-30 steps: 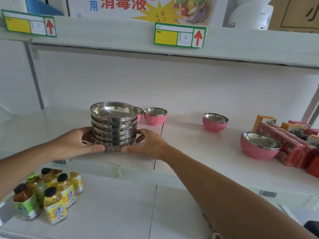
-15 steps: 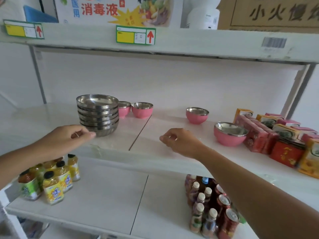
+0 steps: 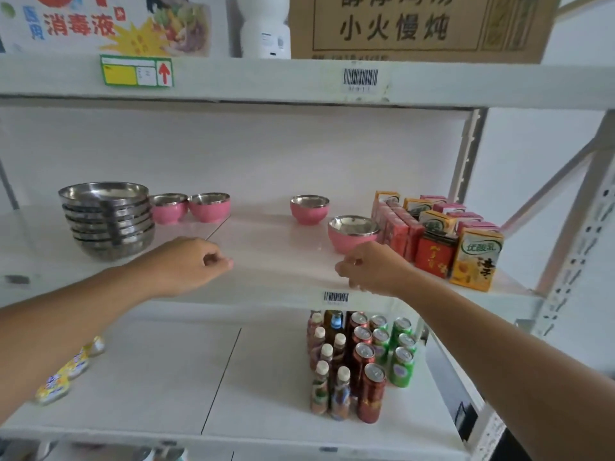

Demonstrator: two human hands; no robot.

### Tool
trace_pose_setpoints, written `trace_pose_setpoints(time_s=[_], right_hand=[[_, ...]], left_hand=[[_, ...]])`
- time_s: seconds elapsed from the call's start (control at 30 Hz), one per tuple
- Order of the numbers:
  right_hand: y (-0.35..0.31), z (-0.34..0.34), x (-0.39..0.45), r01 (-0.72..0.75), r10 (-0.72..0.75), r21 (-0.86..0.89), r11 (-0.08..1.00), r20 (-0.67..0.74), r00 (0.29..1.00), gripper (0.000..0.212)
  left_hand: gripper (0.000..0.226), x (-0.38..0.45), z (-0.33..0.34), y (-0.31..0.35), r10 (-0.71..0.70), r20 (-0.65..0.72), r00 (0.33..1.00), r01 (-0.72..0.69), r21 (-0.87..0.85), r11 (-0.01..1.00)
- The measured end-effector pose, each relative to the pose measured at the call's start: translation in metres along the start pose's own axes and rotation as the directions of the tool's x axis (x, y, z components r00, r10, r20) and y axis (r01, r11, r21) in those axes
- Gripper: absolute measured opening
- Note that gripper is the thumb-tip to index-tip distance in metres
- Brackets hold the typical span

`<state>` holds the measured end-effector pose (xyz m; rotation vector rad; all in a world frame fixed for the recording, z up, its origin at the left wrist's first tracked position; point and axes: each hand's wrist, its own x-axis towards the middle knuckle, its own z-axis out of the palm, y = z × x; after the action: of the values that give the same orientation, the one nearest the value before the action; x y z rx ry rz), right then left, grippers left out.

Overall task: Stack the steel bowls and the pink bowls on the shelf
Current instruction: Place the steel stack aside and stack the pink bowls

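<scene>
A stack of several steel bowls (image 3: 108, 221) stands at the left of the white middle shelf (image 3: 276, 254). Two pink bowls (image 3: 168, 207) (image 3: 210, 206) sit side by side right behind the stack. A third pink bowl (image 3: 309, 209) stands alone further right. A larger pink bowl (image 3: 352, 232) is beside the cartons. My left hand (image 3: 186, 264) hovers over the shelf front with curled fingers, holding nothing. My right hand (image 3: 376, 269) is just in front of the larger pink bowl, fingers loosely curled, and holds nothing.
Red, pink and yellow drink cartons (image 3: 439, 234) crowd the right end of the shelf. Bottles and cans (image 3: 359, 357) stand on the lower shelf, yellow bottles (image 3: 63, 377) at its left. A metal upright (image 3: 466, 151) and boxes on the top shelf (image 3: 422, 24) frame the space.
Both hands let go of the steel stack and moved right. My right hand has reached the larger pink bowl. The view has swung to the right.
</scene>
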<state>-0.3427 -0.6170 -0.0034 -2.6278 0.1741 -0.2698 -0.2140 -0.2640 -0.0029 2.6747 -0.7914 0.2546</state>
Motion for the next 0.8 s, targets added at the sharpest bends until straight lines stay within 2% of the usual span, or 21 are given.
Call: trace_pose_setpoints(time_s=[0.07,0.17,0.23,0.33,0.47,0.6,0.8], right_hand=[[0.011,-0.002,-0.006,-0.088,0.089,0.052,0.995,-0.018,0.996,0.026],[0.020,-0.007,-0.007,-0.237,0.256,0.256,0.937,-0.044,0.966,0.029],[0.020,-0.011,-0.003,-0.321,0.372,0.391,0.862,-0.059,0.926,0.033],[0.011,-0.014,0.005,-0.401,0.488,0.499,0.768,-0.051,0.872,0.036],[0.001,-0.009,0.016,-0.450,0.561,0.563,0.693,-0.031,0.827,0.045],[-0.003,-0.005,0.038,-0.468,0.612,0.596,0.652,-0.051,0.789,0.051],[0.011,0.002,0.086,-0.448,0.631,0.631,0.634,-0.087,0.771,0.040]], left_hand=[[0.051,0.004,0.000,0.005,0.012,0.032,0.999,-0.012,0.000,1.000],[0.063,0.005,-0.003,0.000,0.033,0.027,0.999,-0.032,-0.025,0.999],[0.057,0.006,-0.003,-0.010,0.038,0.014,0.999,-0.038,-0.046,0.998],[0.053,0.008,-0.003,-0.025,0.046,-0.013,0.999,-0.047,-0.065,0.997],[0.062,0.012,-0.001,-0.041,0.073,-0.012,0.997,-0.074,-0.107,0.992],[0.053,0.022,0.013,-0.049,0.112,-0.013,0.994,-0.113,-0.124,0.986],[0.041,0.052,0.014,-0.054,0.067,-0.051,0.996,-0.072,-0.108,0.992]])
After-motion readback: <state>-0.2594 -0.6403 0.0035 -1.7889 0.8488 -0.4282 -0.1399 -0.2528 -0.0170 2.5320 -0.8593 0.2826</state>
